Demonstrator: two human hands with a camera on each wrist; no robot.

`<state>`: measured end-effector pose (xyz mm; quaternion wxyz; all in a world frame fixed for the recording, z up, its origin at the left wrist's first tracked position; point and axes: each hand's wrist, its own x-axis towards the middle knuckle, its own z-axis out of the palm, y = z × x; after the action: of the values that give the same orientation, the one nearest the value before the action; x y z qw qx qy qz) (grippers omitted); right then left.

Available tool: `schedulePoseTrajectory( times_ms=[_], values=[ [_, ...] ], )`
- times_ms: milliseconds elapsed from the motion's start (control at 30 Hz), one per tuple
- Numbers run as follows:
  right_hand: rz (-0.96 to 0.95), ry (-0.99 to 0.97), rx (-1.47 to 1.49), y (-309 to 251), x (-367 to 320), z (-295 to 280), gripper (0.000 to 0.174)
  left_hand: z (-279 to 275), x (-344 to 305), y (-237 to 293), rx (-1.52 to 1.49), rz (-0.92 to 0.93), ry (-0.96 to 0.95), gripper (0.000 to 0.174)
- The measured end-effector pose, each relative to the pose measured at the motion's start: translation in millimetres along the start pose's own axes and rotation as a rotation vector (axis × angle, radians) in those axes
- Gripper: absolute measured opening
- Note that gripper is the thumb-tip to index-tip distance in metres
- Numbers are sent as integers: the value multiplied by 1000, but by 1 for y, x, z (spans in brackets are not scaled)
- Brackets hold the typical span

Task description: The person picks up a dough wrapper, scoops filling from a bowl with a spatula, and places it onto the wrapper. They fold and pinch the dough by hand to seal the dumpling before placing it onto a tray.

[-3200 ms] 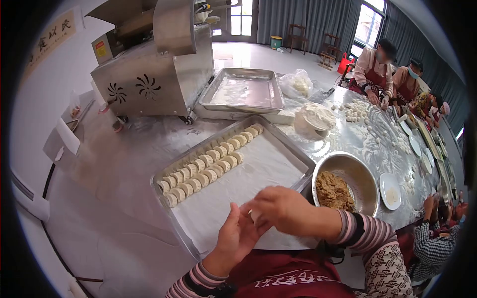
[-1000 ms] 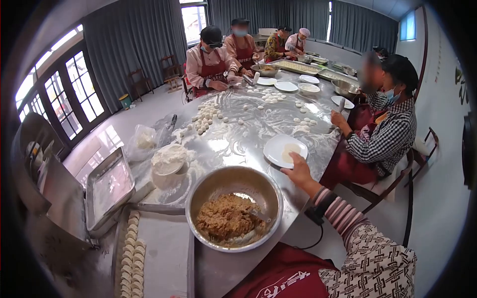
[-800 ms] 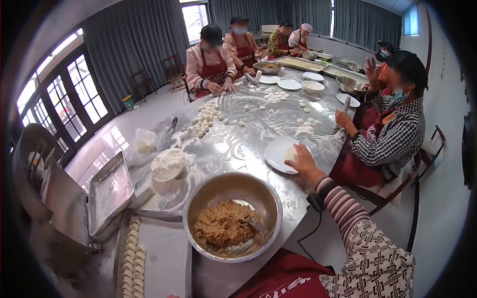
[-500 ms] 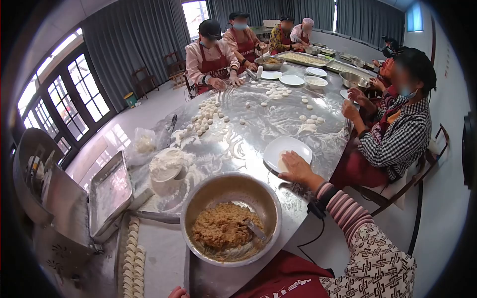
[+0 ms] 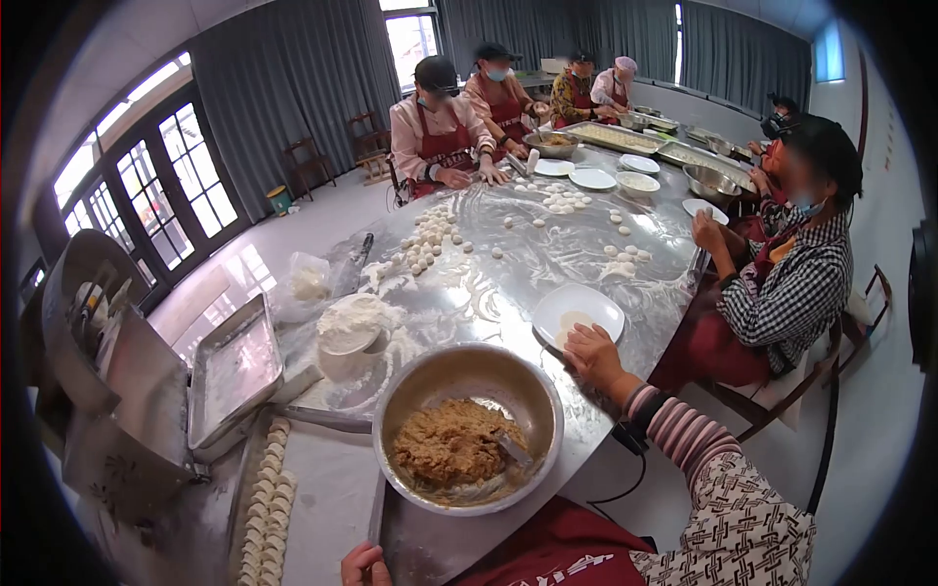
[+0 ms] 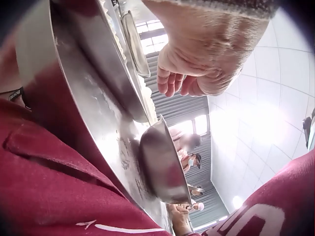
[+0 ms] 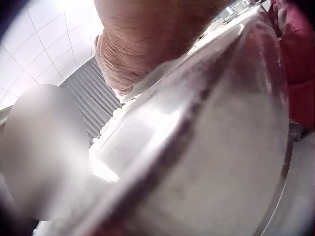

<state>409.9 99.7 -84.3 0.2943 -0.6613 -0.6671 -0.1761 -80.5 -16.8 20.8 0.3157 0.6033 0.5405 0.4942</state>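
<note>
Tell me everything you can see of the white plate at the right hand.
The white plate is round, shallow, smooth and glossy, perhaps ceramic. It lies flat near the edge of the floured steel table, just beyond the metal bowl of filling. One pale dough wrapper lies on its near side; the rest is bare. The right hand rests at its near rim, touching the wrapper; whether it pinches it is unclear.

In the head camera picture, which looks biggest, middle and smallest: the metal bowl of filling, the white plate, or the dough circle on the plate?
1. The metal bowl of filling, though it is also nearest the camera.
2. The white plate.
3. The dough circle, partly hidden.
</note>
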Motion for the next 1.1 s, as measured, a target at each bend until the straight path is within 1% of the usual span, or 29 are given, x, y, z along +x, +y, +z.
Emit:
schedulePoseTrajectory(
  times_ms=[33,67,100,133,167,200,233,267,300,333,367,400,433,467,533,567,600,633,667,733,767,800,867,900,933,1000,1033,1067,1100],
  values=[
    [-7,6,1,2,0,3,21,1,0,2,-14,3,-11,17],
    [26,-15,30,3,1,4,18,2,1,3,-17,7,-3,17],
    [59,-35,58,2,3,4,16,3,2,3,3,54,-21,17],
    [52,-29,59,4,4,5,16,4,4,5,23,100,-39,17],
    [81,71,118,8,4,10,14,6,5,11,21,104,-31,17],
    [110,170,178,15,5,16,13,10,5,17,-47,80,-44,17],
    [103,174,181,24,7,21,13,12,4,21,-115,56,-57,18],
    [422,170,410,27,14,18,13,14,4,21,-117,60,-51,18],
    [743,160,638,28,19,16,14,16,5,19,-185,15,-106,17],
    [738,163,639,29,23,13,14,18,6,18,-254,-30,-163,18],
    [991,236,1017,5,39,-17,15,19,7,18,-257,-28,-162,18],
    [1235,310,1401,-15,54,-38,18,21,9,20,-419,-203,-233,18],
    [1289,314,1456,-24,65,-45,25,23,11,22,-580,-380,-305,19],
    [1285,317,1454,-36,68,-50,25,27,13,22,-583,-377,-307,19],
    [879,116,1512,-60,73,-61,19,39,21,21,-873,-493,-476,25],
    [723,37,1459,-74,75,-64,16,47,25,27,-875,-489,-474,25],
    [569,-41,1400,-91,77,-68,13,56,28,35,-959,-540,-519,26],
    [401,-50,1219,-120,77,-80,11,64,32,43,-1041,-593,-563,27],
    [238,-57,1036,-149,75,-89,9,70,36,47,-1041,-592,-559,27],
    [-267,17,903,-185,64,-81,18,81,44,49,-1147,-742,-635,44],
    [-387,-64,764,-201,56,-91,20,88,46,45,-1180,-747,-645,53],
    [-504,-140,620,-215,48,-99,22,91,47,39,-1178,-742,-646,53],
    [-682,-84,533,-237,31,-85,26,95,46,25,-1399,-794,-560,46],
    [-767,-81,467,-245,28,-89,30,95,47,22,-1457,-787,-534,40],
    [-769,-81,467,-250,25,-88,30,96,47,16,-1457,-786,-533,40],
    [-814,51,504,-260,23,-85,26,96,49,-3,-1252,-676,-433,36],
    [-824,-90,564,-260,24,-93,28,93,50,-20,-1250,-664,-421,33],
    [-721,-43,709,-261,19,-89,32,93,54,-16,-1171,-559,-408,32],
    [-500,-66,771,-265,18,-102,39,90,55,-36,-1166,-460,-475,30]
  ],
)
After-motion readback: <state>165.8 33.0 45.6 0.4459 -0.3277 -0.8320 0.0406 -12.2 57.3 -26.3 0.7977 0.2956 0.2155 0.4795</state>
